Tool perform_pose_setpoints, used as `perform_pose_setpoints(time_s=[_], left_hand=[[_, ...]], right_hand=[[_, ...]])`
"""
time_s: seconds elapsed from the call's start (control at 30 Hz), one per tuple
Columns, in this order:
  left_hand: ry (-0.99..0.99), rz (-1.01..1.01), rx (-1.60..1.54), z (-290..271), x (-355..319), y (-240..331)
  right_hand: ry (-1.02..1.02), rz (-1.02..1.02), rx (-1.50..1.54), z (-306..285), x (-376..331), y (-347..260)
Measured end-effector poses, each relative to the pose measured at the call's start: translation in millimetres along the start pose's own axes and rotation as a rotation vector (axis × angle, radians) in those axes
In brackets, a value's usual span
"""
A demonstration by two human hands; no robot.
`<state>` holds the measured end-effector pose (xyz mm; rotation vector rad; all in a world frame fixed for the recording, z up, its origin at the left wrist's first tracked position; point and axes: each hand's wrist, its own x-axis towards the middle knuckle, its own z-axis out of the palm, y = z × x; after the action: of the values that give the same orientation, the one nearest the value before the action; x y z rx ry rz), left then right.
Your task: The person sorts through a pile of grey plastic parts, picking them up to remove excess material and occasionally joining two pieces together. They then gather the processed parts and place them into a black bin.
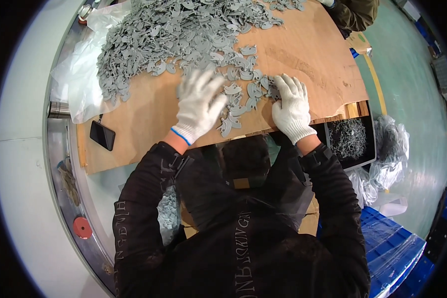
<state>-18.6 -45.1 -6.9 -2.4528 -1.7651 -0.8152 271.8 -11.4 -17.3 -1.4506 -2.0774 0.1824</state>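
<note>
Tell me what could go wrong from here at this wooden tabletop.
Loose gray parts near the front edge of the tabletop could get swept off. The phone lies near that edge too and might be knocked down. Parts pushed past the right grip could possibly drop into the open bin and mix with the thin pieces inside.

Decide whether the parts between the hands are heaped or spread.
Spread: between left hand and right hand, parts lie scattered, some overlapping, with bare table among them.
</note>
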Motion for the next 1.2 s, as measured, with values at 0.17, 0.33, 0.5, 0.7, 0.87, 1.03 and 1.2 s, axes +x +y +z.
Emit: perform_pose_setpoints(time_s=[0.17,0.33,0.5,0.7,0.87,1.03,1.2], left_hand=[[0.066,-0.179,0.032,-6,-31,-13],[0.056,0.033,0.060,2,-15,10],[-0.181,-0.024,0.176,4,5,32],[0.029,-0.236,0.218,-11,-29,-18],[-0.020,-0.386,0.179,-18,-51,-36],[-0.048,-0.233,0.133,-9,-37,-11],[0.081,-0.240,-0.006,-2,-42,-15]], right_hand=[[-0.011,-0.033,0.020,-3,0,1],[0.160,0.249,0.394,-6,-9,1],[0.153,0.299,0.452,-8,-15,6],[0.071,0.135,0.301,-1,-8,9],[0.056,-0.023,-0.084,5,1,-8],[-0.064,-0.054,-0.069,7,-10,-23],[-0.154,-0.034,0.143,8,-2,-12]])
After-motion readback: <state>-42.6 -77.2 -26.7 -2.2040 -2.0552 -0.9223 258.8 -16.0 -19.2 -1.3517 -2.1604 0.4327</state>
